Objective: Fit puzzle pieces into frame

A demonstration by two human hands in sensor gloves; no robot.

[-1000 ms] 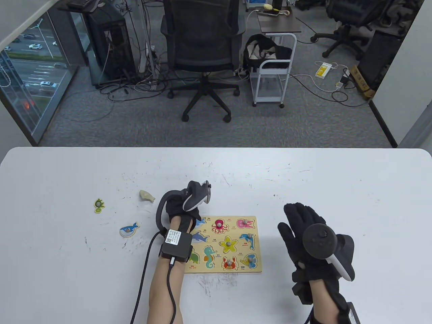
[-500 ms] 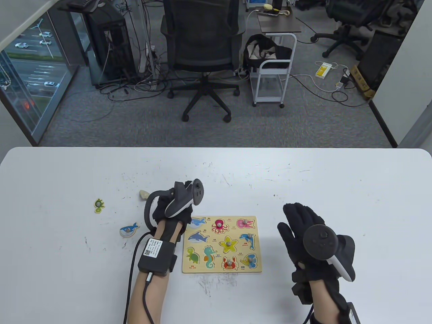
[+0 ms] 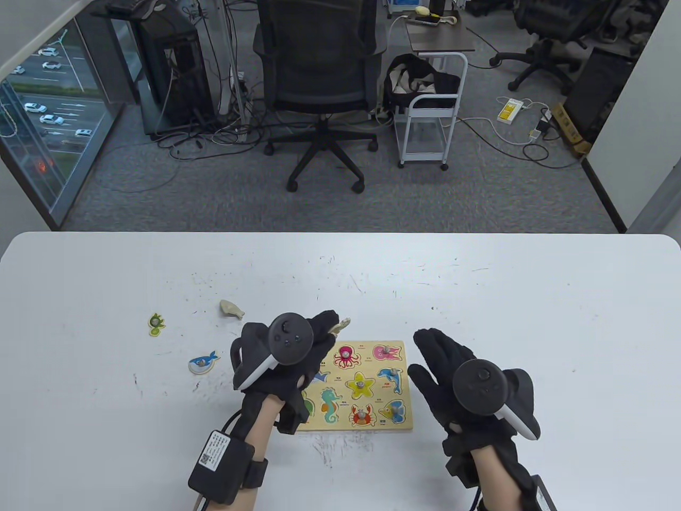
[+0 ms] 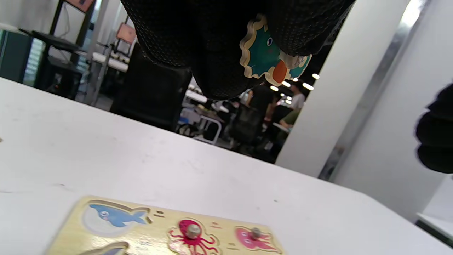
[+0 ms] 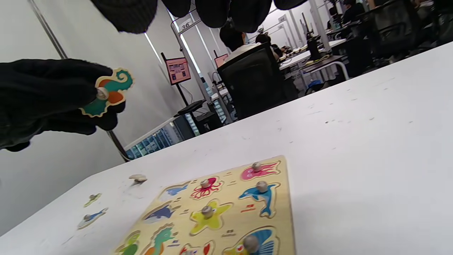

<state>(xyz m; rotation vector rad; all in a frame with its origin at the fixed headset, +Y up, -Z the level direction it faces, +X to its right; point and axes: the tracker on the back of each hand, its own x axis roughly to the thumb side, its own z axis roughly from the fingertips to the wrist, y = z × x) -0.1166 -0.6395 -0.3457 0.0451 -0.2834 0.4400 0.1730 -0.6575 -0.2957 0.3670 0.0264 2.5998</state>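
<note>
Currently a seahorse piece (image 5: 108,92) is pinched in the left grip (image 3: 298,354), fingers curled round it, held clear above the bench (image 3: 532,298). Directly below and right of that grip lies the puzzle frame (image 3: 396,426). The right grip (image 3: 452,372) is kept empty, fingers straight, just right of the frame. Three loose pieces are left of the left grip.

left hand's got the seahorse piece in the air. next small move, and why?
Probably lower the seahorse piece toward the empty seahorse slot in the frame. The left hand pinches it above the frame's far edge; the slot's printed seahorse shows no knob, and the right hand hovers open beside the frame.
</note>
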